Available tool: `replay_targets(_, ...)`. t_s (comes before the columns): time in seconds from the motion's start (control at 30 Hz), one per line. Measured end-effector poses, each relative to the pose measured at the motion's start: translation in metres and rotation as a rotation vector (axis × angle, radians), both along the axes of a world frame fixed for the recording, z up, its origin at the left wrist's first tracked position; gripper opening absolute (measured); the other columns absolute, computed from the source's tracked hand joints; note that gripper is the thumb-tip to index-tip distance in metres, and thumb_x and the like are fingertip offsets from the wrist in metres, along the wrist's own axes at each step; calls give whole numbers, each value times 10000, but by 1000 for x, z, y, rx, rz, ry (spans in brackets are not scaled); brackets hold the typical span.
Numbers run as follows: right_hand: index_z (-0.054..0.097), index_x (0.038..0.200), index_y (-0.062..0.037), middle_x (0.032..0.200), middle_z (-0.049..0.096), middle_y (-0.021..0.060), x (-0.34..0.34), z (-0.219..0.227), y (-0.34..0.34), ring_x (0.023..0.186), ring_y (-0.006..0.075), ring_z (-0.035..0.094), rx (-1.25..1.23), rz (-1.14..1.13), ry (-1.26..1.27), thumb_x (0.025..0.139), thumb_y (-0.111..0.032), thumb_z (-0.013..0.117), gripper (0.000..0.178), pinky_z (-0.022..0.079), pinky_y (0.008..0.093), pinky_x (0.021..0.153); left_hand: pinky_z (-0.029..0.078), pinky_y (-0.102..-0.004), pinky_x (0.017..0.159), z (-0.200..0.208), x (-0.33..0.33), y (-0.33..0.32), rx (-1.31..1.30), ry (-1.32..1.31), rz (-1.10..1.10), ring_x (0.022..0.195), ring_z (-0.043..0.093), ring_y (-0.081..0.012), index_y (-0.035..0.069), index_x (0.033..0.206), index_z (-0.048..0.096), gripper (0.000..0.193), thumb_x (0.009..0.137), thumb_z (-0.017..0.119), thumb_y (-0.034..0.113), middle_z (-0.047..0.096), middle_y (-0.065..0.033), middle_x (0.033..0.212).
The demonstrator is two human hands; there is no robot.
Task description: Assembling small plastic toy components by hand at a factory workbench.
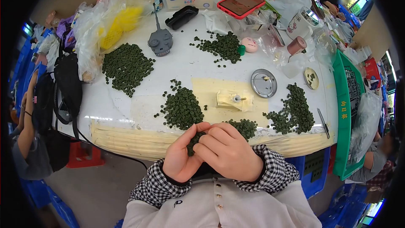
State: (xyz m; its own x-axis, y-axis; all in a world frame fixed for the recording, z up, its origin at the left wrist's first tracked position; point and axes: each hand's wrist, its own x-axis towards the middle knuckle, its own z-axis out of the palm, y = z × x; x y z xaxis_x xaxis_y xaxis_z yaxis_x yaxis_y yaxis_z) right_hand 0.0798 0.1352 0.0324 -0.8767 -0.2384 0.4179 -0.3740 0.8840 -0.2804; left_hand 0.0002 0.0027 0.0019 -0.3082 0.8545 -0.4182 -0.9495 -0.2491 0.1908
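My left hand (180,155) is cupped at the table's front edge, its fingers bent toward my right hand. Small dark green round parts (192,144) show in its hollow. Against its fingertips, my right hand (230,151) is closed with curled fingers; whatever it pinches is hidden. Just beyond my hands lies a heap of the same green parts (183,107), with a smaller heap (244,128) behind my right hand. A small block wrapped in cream tape, with a short peg (236,99), stands on the taped patch ahead.
More green heaps lie at left (128,68), far centre (224,47) and right (295,112). A grey toy tank turret (160,41), a round metal lid (263,83), tweezers (323,123), a red-cased phone (241,4) and a green tray (342,114) surround the work area.
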Motion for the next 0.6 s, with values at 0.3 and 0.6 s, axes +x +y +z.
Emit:
replay_targets(0.3,576,872,-29,853,555,64,2,-2,0,818,212,539,-55,12,19,666,-110,585,221,455,350,789,450,-288,883,-3,1,0,5,3,8,975,536,-150,32,1113,502,295,1001,316,231,547,-64,1038)
replay_targets(0.6,606,909,-11,818,559,56,3,-7,5,759,211,515,-234,-48,119,626,-70,627,290,440,322,726,439,-319,911,-3,3,-3,-47,89,18,1051,527,-185,3,1134,502,309,986,362,235,542,-112,1131)
